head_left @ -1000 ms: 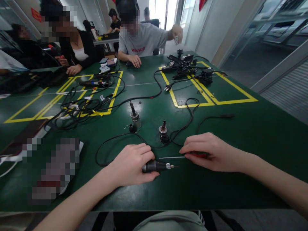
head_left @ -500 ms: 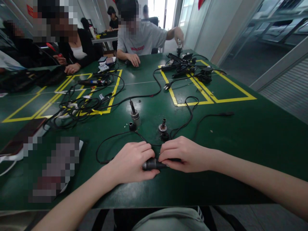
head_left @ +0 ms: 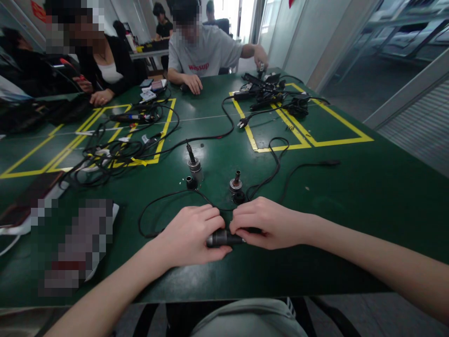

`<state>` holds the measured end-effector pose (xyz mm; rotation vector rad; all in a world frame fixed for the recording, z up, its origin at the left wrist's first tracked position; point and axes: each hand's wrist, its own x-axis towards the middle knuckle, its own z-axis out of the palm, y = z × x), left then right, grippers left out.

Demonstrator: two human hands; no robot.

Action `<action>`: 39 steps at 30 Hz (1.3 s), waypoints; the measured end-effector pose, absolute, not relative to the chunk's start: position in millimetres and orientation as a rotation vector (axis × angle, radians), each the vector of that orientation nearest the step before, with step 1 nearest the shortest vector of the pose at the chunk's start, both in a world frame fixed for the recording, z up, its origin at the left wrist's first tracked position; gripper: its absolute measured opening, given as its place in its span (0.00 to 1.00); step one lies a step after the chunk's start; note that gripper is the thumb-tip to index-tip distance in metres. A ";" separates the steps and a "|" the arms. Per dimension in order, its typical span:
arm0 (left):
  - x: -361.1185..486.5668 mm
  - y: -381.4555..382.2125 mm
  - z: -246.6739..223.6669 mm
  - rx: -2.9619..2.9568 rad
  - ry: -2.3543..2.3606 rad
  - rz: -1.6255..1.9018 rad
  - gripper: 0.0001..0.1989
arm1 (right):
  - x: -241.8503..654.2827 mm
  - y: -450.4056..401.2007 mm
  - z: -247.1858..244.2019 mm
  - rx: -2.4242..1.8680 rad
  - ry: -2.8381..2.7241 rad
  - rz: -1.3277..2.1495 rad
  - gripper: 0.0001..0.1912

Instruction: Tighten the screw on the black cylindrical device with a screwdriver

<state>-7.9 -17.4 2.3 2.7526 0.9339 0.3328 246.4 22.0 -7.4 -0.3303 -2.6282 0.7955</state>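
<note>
Low over the table's near edge, my left hand (head_left: 197, 234) is closed around one end of a black cylindrical tool body (head_left: 219, 238) with a grey band. My right hand (head_left: 264, 223) pinches the other end between fingers and thumb; its fingers hide part of that end. A thin black cable (head_left: 154, 202) loops on the table from beside my left hand. Just beyond stand two metal shaft parts, a taller one (head_left: 194, 164) and a shorter one (head_left: 236, 182). A small black ring (head_left: 191, 182) is by the taller part, another black ring (head_left: 239, 197) by the shorter.
Tangled cables (head_left: 115, 145) lie at left, and more black cables and tools (head_left: 266, 91) at the far right, around yellow tape outlines. A phone-like slab (head_left: 31, 199) and a blurred packet (head_left: 79, 243) are at near left. Co-workers (head_left: 206, 51) sit across the green table (head_left: 351, 210).
The camera view has shifted slightly. Both hands keep the same hold on the black tool body, with hardly any visible movement.
</note>
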 end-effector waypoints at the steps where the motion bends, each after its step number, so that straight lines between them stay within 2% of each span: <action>1: -7.8 -17.4 2.4 2.751 0.934 0.331 0.12 | 246.3 22.0 -7.3 -0.335 -2.636 0.796 0.09; 11: -8.6 -17.2 4.5 2.752 0.876 0.319 0.09 | 244.6 25.3 -6.1 -0.338 -2.658 0.787 0.09; 39: -8.3 -15.7 6.0 2.761 0.853 0.332 0.09 | 239.6 21.4 4.9 -0.397 -2.911 0.676 0.09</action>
